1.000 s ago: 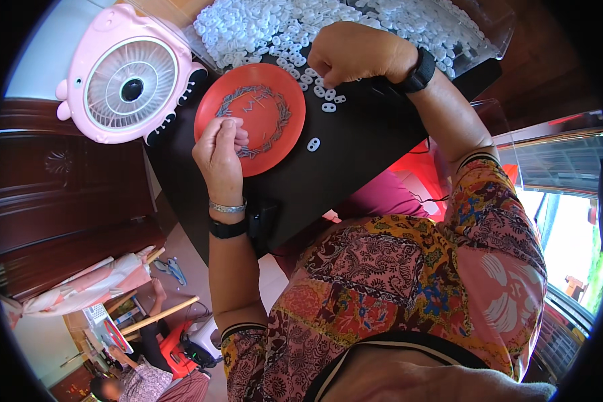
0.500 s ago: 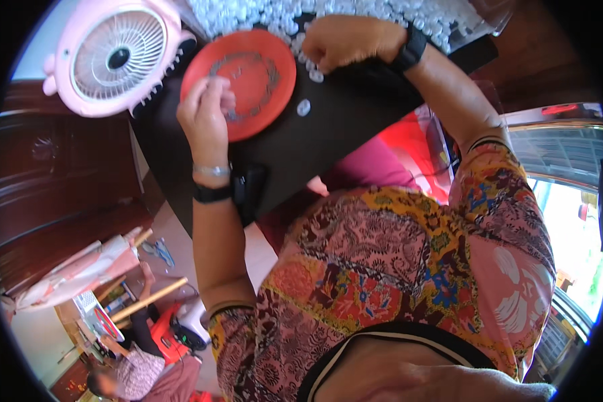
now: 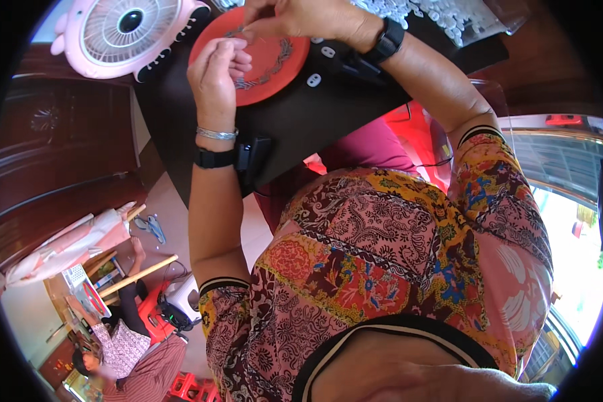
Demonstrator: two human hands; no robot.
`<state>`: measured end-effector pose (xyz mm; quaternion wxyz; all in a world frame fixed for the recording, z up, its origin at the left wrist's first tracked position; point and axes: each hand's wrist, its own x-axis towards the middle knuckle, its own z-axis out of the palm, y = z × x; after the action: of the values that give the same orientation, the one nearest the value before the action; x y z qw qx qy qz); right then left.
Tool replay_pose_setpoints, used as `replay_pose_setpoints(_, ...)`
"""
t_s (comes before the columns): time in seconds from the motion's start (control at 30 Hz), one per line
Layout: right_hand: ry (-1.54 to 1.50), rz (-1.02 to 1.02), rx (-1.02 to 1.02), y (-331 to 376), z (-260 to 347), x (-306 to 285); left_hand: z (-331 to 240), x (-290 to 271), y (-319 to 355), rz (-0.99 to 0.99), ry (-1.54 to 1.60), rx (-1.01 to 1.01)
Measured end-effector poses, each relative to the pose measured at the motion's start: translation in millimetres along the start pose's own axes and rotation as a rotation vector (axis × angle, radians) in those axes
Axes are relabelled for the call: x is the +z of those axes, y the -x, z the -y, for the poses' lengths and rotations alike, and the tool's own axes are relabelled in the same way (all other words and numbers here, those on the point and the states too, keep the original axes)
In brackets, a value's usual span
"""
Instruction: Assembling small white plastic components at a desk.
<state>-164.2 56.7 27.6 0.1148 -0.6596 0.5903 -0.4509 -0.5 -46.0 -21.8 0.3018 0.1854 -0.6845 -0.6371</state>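
My left hand [image 3: 218,70] is over the left side of a round red plate [image 3: 275,84], its fingers curled and thumb pressed in a pinch. My right hand [image 3: 305,17] is over the plate's far part, closed with fingertips almost meeting the left ones. Whatever either hand pinches is too small or hidden to make out. Small grey metal pieces [image 3: 285,57] lie in a ring on the plate. Beside it on the dark table are a few small white plastic pieces [image 3: 313,80], oval with two dark spots.
A heap of white plastic pieces [image 3: 442,13] covers the table's far side. A pink fan [image 3: 130,23] stands at the far left. A dark device [image 3: 253,155] is by my left wrist. Red stools [image 3: 194,388] and another person [image 3: 124,348] are at the lower left.
My right hand has moved left from the heap of white pieces to over the red plate, meeting my left hand. The whole view has shifted, with the plate and fan higher now.
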Motion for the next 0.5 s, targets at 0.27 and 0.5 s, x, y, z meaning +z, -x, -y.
replay_pose_setpoints(0.27, 0.450, -0.174, -0.409, 12, 7, 20, -15, 24, 17, -0.096, 0.150, -0.077)
replay_pose_setpoints(0.5, 0.297, -0.081, -0.347, 42, 10, -1, -23, 47, 33, -0.055, 0.238, -0.138)
